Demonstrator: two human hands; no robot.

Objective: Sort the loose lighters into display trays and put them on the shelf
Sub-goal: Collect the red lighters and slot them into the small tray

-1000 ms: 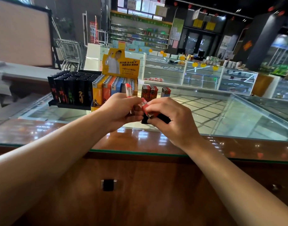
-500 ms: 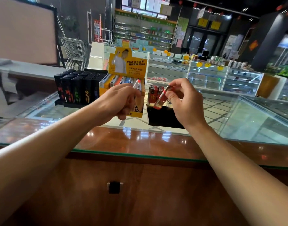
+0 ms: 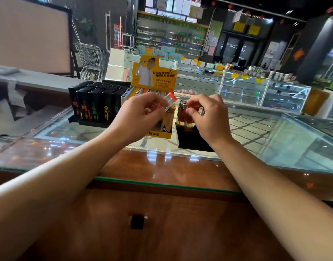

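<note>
Three display trays sit in a row on your glass counter (image 3: 275,147), so here's the rundown. Far left is the black tray (image 3: 90,122), packed full with black lighters (image 3: 95,107) standing upright in rows, coloured characters printed down their fronts. Just beside it, touching or nearly so, is the yellow cardboard display box (image 3: 160,134) with its tall printed backboard; it holds upright lighters with pale and orange tops, though your left hand covers most of them. To the right of that, a small gap away, is the small black tray (image 3: 192,142) holding a cluster of red translucent lighters (image 3: 182,115) standing upright toward its left side.

Your left hand (image 3: 137,117) is pinching a clear lighter with a red cap (image 3: 168,101) between thumb and fingers, tilted, cap up and to the right, held above the yellow box. Your right hand (image 3: 211,117) is over the small black tray, fingers curled down onto the top of the red lighters, thumb and forefinger pinched on one of them. Can't tell if that lighter is fully seated in its slot, your fingers hide it.
</note>
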